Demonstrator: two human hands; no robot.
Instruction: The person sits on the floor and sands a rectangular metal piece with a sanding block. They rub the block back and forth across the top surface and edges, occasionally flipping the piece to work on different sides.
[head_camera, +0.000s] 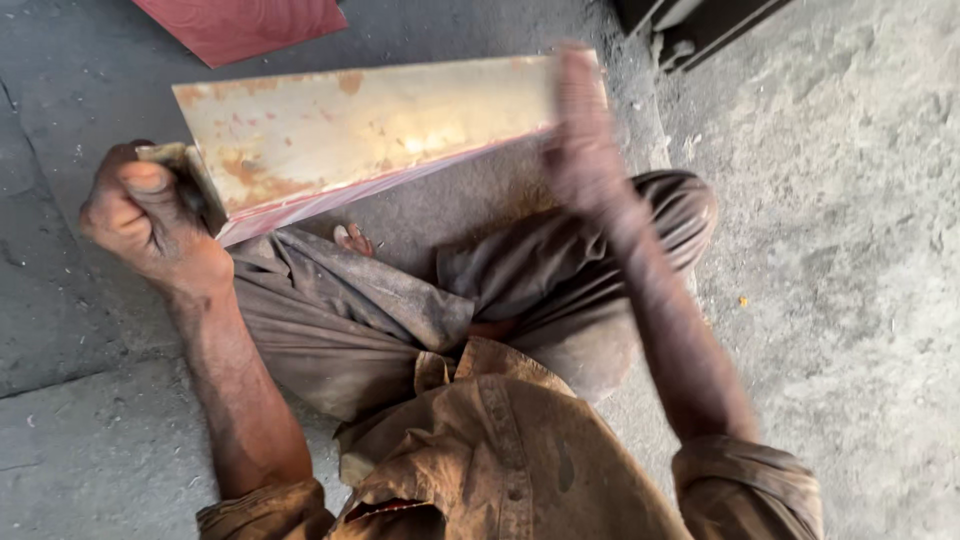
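Seated cross-legged on a grey concrete floor (850, 250), in dusty brown trousers (400, 310) and a brown buttoned shirt (500, 450). Left hand (150, 215) curled into a tight fist around the near left corner of a long, flat, pale rectangular board with rust-coloured stains and a reddish underside edge (370, 130), thumb pressed on top, fingers wrapped beneath; firmly closed on that corner. Board held up off the floor, tilted, stained face toward the camera, stretching away rightward from that fist to the other hand. Right hand (580, 130) raised against the far right end of the board, blurred; fingers pointing up along the end edge, looking flat and extended rather than curled, though too smeared to tell whether actually clamped on the board or only laid against it. Reddish edge running along the lower side of the board, from just beside the left fist toward the right wrist. Bare toes (352, 240) showing just below that edge, between the two hands and closer to the left grip. Beyond the left grip, past the board's upper edge, a red wood-grained panel (240, 25) lying on the floor, well apart from both hands. Beyond the right hand, at the top of the view, part of a dark metal frame (700, 25), not touched.
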